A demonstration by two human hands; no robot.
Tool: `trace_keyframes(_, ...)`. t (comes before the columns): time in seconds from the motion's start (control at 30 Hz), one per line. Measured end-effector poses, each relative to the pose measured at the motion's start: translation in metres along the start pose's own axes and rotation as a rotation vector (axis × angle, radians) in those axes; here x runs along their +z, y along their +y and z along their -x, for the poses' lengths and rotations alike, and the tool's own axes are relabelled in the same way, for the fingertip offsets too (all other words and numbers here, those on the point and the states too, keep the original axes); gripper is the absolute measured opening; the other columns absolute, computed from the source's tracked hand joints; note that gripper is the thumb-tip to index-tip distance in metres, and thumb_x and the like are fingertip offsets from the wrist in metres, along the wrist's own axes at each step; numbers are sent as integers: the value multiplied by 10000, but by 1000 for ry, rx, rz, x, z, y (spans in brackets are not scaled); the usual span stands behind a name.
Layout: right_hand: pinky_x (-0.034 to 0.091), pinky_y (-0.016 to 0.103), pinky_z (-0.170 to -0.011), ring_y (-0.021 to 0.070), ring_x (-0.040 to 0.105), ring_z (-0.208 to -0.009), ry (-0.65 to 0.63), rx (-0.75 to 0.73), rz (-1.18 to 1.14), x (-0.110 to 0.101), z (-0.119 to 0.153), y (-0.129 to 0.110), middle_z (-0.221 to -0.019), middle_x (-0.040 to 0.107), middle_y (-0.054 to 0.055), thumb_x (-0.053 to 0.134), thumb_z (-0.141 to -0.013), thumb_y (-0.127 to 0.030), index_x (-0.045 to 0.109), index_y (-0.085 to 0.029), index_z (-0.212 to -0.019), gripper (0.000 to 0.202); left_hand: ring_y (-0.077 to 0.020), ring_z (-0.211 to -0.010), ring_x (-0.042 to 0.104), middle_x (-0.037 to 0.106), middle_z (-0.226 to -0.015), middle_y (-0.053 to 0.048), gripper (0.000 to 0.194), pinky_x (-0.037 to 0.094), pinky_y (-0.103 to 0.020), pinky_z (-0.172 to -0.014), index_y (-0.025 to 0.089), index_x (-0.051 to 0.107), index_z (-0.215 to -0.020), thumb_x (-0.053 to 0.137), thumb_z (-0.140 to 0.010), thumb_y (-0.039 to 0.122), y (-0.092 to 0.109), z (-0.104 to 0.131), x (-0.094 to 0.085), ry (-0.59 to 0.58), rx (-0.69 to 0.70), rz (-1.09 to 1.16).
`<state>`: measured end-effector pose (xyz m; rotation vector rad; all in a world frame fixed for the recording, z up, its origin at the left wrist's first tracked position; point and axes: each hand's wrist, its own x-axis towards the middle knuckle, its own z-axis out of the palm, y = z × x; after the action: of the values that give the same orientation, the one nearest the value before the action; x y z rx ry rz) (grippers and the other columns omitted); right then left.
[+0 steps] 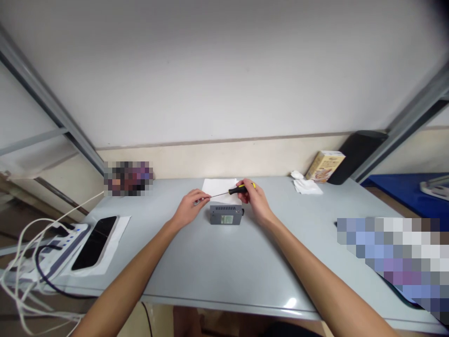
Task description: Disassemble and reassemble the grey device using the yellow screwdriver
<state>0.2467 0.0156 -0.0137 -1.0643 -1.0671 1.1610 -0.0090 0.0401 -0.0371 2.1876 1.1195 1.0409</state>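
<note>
- Our right grip (253,200) is closed around the black and yellow handle of the screwdriver (236,190).
- Our left grip (192,204) pinches a small grey piece (198,202) by the thin end of the screwdriver. We cannot tell what the piece is, or if the tip touches it.
- The screwdriver looks light and stiff. Its fat handle should be easy to hold, so that is where we should take it. The thin rod may slide or roll in our fingers.
- The small piece looks hard and easy to drop, so we would pinch it softly but well.
- The grey box (218,219) stands on the counter (196,267), just below and between our hands. Neither hand holds it.
- The box looks hard, like metal, and may feel a bit heavy for its size. Its smooth sides could slip. We should hold it by both flat faces, away from the black knob (243,212) at its right end.
- White paper (219,185) lies behind the box.
- Farther left are a phone (94,243) and a power strip (58,255) with wires.
- Farther right are a crumpled tissue (307,186) and a yellow carton (325,167).
</note>
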Motion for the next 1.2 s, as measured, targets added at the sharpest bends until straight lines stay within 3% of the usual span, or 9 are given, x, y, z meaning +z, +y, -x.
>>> trace_keyframes(0.23, 338, 272, -509, 119, 442, -507, 49, 7, -68, -1, -4, -2, -580, 561, -28, 646, -812, -758, 658, -209, -873, 553, -207, -894, 664, 747, -942, -78, 309, 530, -323, -761, 218, 809, -1029, 635, -991, 470, 16, 0, 1, 37, -10, 68)
trace_keyframes(0.47, 332, 268, -505, 112, 439, -498, 47, -7, -77, -1, -5, 4, -577, 549, -44, 644, -838, -730, 640, -214, -894, 519, -218, -884, 687, 780, -945, -89, 337, 540, -321, -730, 215, 828, -974, 657, -962, 506, 16, 1, 3, 36, -32, 90)
trace_keyframes(0.57, 321, 259, -507, 102, 420, -496, 41, -48, -93, 0, -6, 3, -578, 536, -58, 677, -841, -701, 624, -228, -926, 483, -215, -863, 698, 792, -947, -79, 325, 552, -324, -749, 215, 832, -959, 707, -914, 512, 17, 1, 6, 53, -121, 130)
trace_keyframes(0.7, 330, 272, -510, 105, 438, -513, 41, -102, -77, 3, -3, -2, -695, 623, -24, 688, -818, -721, 657, -235, -975, 512, -222, -877, 722, 810, -957, -79, 375, 581, -334, -798, 200, 832, -978, 741, -867, 546, 19, -1, 10, 116, -317, 283)
trace_keyframes(0.8, 338, 276, -518, 107, 439, -523, 48, -126, -62, 7, 1, -6, -721, 636, -18, 681, -831, -719, 665, -237, -980, 504, -217, -877, 718, 808, -962, -94, 440, 586, -336, -816, 177, 828, -1017, 742, -859, 578, 20, -1, 10, 134, -379, 368)
trace_keyframes(0.93, 339, 267, -515, 109, 444, -533, 99, -172, -54, 6, 3, -12, -687, 613, -13, 632, -871, -728, 667, -230, -978, 511, -212, -962, 695, 763, -1181, -126, 585, 575, -343, -877, 190, 756, -1263, 726, -870, 623, 20, -2, 4, 45, -298, 360)
trace_keyframes(1.03, 326, 255, -485, 114, 441, -519, 235, -211, -74, -4, -1, -20, -625, 530, -29, 624, -852, -753, 644, -229, -899, 526, -208, -1031, 671, 679, -1339, -143, 657, 566, -358, -928, 229, 618, -1453, 596, -956, 659, 27, -1, 1, -11, -183, 297)
trace_keyframes(1.1, 330, 241, -470, 109, 440, -525, 356, -268, -81, -16, -4, -29, -642, 491, -32, 636, -830, -759, 622, -227, -836, 532, -214, -1061, 663, 654, -1364, -141, 592, 557, -378, -969, 251, 619, -1441, 517, -1007, 641, 36, 2, 1, -36, -121, 239)
trace_keyframes(1.2, 367, 221, -481, 112, 461, -581, 513, -354, -19, -32, -4, -41, -706, 503, -16, 634, -834, -732, 584, -224, -763, 515, -256, -1223, 617, 634, -1394, -119, 453, 506, -428, -1079, 280, 668, -1360, 569, -1013, 553, 52, 10, 6, -80, 11, 81)
